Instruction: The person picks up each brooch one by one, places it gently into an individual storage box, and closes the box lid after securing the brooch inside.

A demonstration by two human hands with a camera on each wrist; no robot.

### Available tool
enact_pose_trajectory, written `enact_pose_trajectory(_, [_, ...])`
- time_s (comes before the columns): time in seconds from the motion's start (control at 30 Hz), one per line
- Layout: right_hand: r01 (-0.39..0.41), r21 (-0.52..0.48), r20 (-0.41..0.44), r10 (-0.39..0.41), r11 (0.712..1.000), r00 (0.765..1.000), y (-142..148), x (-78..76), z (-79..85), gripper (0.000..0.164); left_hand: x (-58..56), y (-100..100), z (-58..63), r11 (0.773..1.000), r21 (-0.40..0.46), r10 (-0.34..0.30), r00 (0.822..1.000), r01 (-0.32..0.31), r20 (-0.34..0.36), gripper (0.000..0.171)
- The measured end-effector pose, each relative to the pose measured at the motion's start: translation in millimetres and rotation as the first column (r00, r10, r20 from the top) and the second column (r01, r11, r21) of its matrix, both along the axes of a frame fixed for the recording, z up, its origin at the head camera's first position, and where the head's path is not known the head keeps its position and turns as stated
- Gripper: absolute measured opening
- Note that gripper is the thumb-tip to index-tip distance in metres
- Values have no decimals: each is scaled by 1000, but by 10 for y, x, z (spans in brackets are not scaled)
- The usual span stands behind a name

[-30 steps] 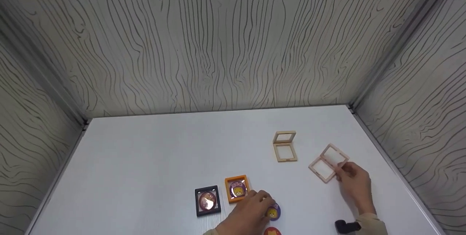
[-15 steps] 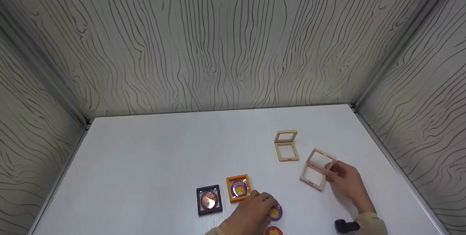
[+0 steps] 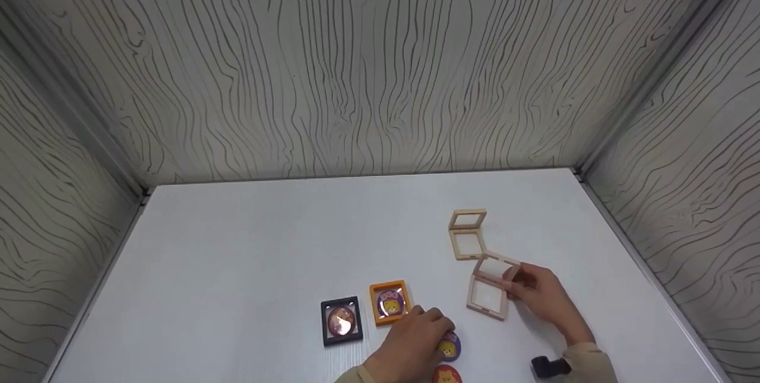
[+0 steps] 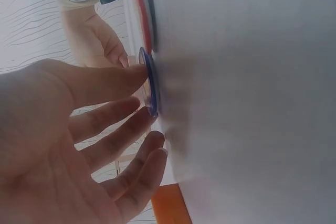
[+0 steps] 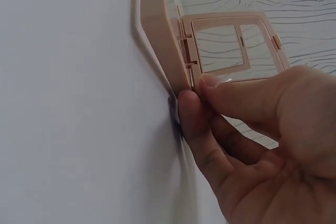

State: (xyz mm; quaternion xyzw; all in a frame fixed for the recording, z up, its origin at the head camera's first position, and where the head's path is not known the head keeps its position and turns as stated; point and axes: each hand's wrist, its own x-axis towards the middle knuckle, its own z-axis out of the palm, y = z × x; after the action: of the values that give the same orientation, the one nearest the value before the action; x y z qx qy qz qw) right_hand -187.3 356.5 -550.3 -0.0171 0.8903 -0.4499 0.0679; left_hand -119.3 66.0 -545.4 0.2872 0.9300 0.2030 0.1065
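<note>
My right hand [image 3: 540, 297] pinches a pale pink hinged display frame [image 3: 487, 295] near its hinge. The frame stands open, with clear windows in both halves; in the right wrist view thumb and forefinger grip the lid [image 5: 265, 51] at its lower corner. My left hand [image 3: 409, 341] holds the edge of a round purple badge [image 3: 450, 347] with a yellow bear on it. In the left wrist view its thumb and fingers meet the badge's blue-purple rim [image 4: 151, 85], close to the table. A red round badge [image 3: 446, 374] lies just nearer, partly cut off by the image edge.
Beyond the pink frame, a beige hinged frame [image 3: 469, 244] stands open. An orange frame [image 3: 389, 284] with a purple bear badge inside sits left of my left hand. Further left is a black frame [image 3: 342, 340] with a reddish badge. Patterned panels [image 3: 356, 74] wall the table [image 3: 237, 240].
My right hand has brought the pink frame leftward and nearer, turning it so it now stands just in front of the beige frame. The left hand has stayed at the purple badge.
</note>
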Motion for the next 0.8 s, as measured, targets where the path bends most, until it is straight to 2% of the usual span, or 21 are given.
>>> enact_pose_trajectory(0.13, [-41,-11,-15,41,999,999,-82,9,-14,14,-4,35,-12,999,-49,7,999,-5,39,44])
enact_pose_trajectory(0.27, [-59,0,-23,59,998,998,-148,12,-26,13,-22,53,-19,999,-41,39,993,-35,109,45])
enact_pose_trajectory(0.37, [-82,22,-37,83,996,996,-194,23,-29,12,-29,46,-33,999,-30,41,991,-37,129,45])
enact_pose_trajectory(0.53, [-125,57,-70,128,991,989,-290,47,-21,14,-35,1,-34,999,7,32,988,-33,151,40])
enact_pose_trajectory(0.8, [-166,67,-47,169,984,984,-427,74,-10,13,-33,-120,11,991,129,13,979,-40,203,19])
